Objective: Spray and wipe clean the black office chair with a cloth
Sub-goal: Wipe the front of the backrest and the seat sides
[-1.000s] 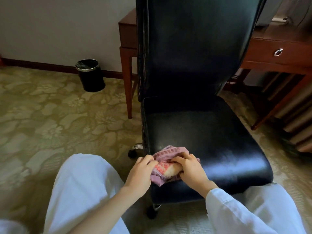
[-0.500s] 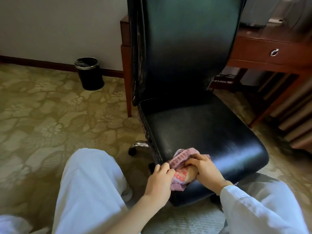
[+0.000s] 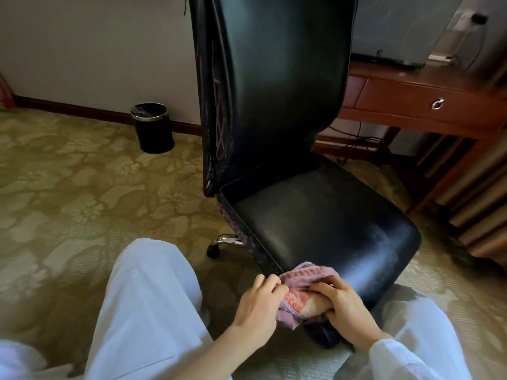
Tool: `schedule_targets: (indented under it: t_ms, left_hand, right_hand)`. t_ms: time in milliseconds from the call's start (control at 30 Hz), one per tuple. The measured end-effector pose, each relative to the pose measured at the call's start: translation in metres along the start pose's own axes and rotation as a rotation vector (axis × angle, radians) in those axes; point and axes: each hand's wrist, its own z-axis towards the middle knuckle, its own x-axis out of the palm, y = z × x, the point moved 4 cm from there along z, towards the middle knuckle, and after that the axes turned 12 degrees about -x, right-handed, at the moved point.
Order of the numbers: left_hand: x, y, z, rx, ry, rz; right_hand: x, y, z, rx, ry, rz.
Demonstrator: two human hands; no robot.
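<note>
The black office chair (image 3: 315, 215) stands in front of me, its tall backrest upright and its glossy seat turned to the right. A pink and red waffle cloth (image 3: 299, 294) lies bunched on the seat's front left corner. My left hand (image 3: 258, 305) pinches the cloth's left edge with curled fingers. My right hand (image 3: 345, 305) grips the bunched cloth from the right, fingers curled over it. No spray bottle is in view.
A black waste bin (image 3: 152, 127) stands by the wall at the back left. A wooden desk (image 3: 411, 100) with a drawer is behind the chair at right. My white-trousered knees (image 3: 148, 303) frame the chair on patterned carpet. The chair's chrome base leg and caster (image 3: 219, 244) show at left.
The chair has swivelled, its seat front swinging right and its left side edge showing more. Both hands stayed on the cloth and shifted right with the seat corner.
</note>
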Motion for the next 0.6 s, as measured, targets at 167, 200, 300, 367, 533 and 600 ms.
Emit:
schedule_targets:
  t_ms: [167, 200, 300, 367, 533, 600]
  left_hand:
    - [-0.005, 0.025, 0.012, -0.054, -0.049, -0.020]
    - [-0.006, 0.030, 0.014, -0.060, -0.053, -0.024]
    - [-0.004, 0.042, 0.020, -0.074, -0.053, -0.042]
    - [-0.001, 0.048, 0.023, -0.089, -0.051, -0.062]
    - [-0.005, 0.066, 0.046, -0.126, -0.086, -0.122]
    - [-0.011, 0.076, 0.058, -0.131, -0.104, -0.119]
  right_hand:
    - [-0.001, 0.011, 0.030, -0.089, -0.020, -0.034]
    - [0.001, 0.012, 0.038, -0.092, -0.013, -0.034]
    - [0.009, 0.009, 0.055, -0.082, 0.035, -0.046]
    - [0.011, 0.009, 0.064, -0.094, 0.035, -0.055]
    - [0.009, 0.014, 0.094, -0.111, 0.031, -0.111]
    - [0.012, 0.010, 0.111, -0.117, 0.028, -0.117]
